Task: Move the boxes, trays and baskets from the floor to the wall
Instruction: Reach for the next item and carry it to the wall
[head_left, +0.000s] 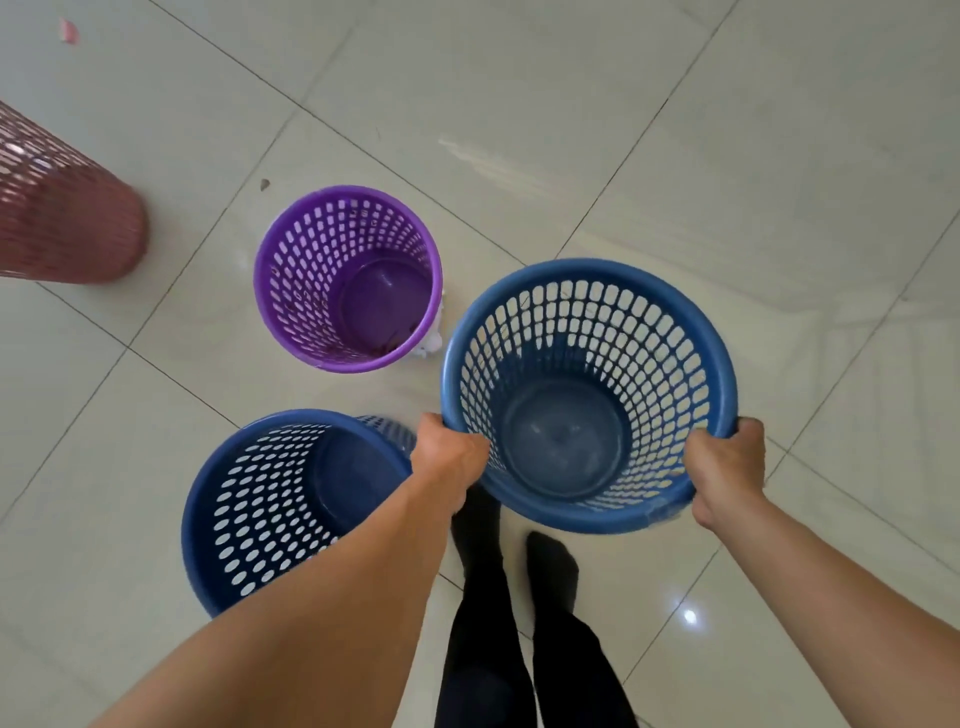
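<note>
A round blue perforated basket (589, 332) hangs upright above the tiled floor, empty inside. My left hand (449, 449) grips its rim on the near left side, and my right hand (727, 462) grips the rim on the near right side. A second blue basket (260, 514) stands on the floor to the left, partly hidden behind my left forearm. Farther off, a purple basket (311, 270) stands upright on the floor, also empty apart from a dark speck near its bottom.
A pink perforated basket (62, 218) lies at the left edge. My legs in dark trousers and socks (550, 566) stand just below the held basket. Pale glossy floor tiles (675, 130) stretch ahead and to the right. A small pink scrap (69, 31) lies far left.
</note>
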